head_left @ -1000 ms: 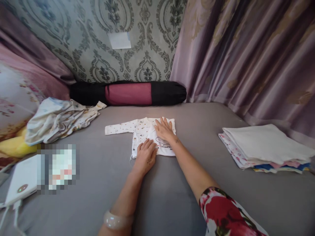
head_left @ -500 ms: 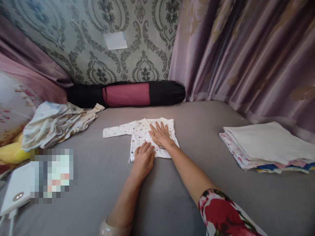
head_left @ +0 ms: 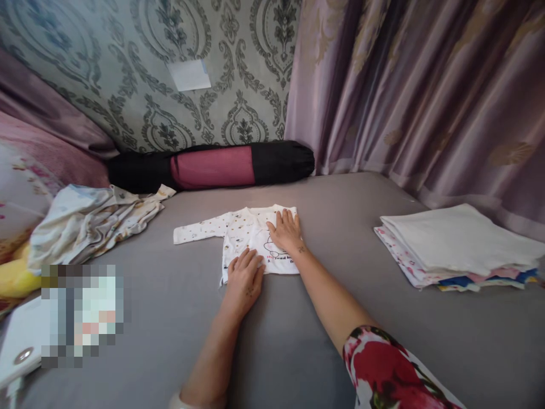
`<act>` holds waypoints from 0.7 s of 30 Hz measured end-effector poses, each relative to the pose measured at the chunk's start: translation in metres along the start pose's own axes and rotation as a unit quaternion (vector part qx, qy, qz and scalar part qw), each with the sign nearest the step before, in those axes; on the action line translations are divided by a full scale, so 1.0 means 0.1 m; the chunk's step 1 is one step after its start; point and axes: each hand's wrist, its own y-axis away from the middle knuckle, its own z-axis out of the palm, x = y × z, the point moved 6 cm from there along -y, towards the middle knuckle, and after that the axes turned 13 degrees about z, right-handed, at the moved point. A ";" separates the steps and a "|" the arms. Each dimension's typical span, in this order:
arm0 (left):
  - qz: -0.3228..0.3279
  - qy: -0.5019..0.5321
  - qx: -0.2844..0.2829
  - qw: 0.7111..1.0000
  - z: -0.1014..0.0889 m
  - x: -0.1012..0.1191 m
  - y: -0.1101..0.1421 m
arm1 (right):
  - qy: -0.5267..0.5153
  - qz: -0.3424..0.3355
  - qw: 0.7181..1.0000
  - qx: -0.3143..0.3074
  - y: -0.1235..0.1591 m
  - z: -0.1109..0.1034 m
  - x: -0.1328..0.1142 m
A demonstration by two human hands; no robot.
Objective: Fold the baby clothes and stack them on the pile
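Observation:
A small white baby shirt (head_left: 242,233) with tiny prints lies flat on the grey bed sheet (head_left: 298,335), its left sleeve stretched out, its right side folded in. My left hand (head_left: 244,278) rests flat on the shirt's lower left hem, fingers spread. My right hand (head_left: 286,232) presses flat on the shirt's right side, fingers together and stretched. Neither hand grips anything.
A stack of folded cloths (head_left: 460,247) lies at the right. A heap of unfolded clothes (head_left: 91,218) sits at the left. A black and maroon roll bag (head_left: 210,166) lies along the wall. Curtains hang at the right; a white device (head_left: 21,352) is near left.
My right hand slid back and then to the right across the shirt. My left hand stayed on the lower hem. The view drifted a little to the right.

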 end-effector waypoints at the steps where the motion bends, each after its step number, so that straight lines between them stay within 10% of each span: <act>1: 0.000 0.000 0.000 1.000 0.00 0.00 0.00 | 0.004 -0.003 1.000 0.000 -0.01 0.02 0.01; 21: -0.025 0.017 -0.040 0.999 -0.05 0.03 -0.04 | -0.010 0.058 0.998 0.015 -0.17 -0.15 0.24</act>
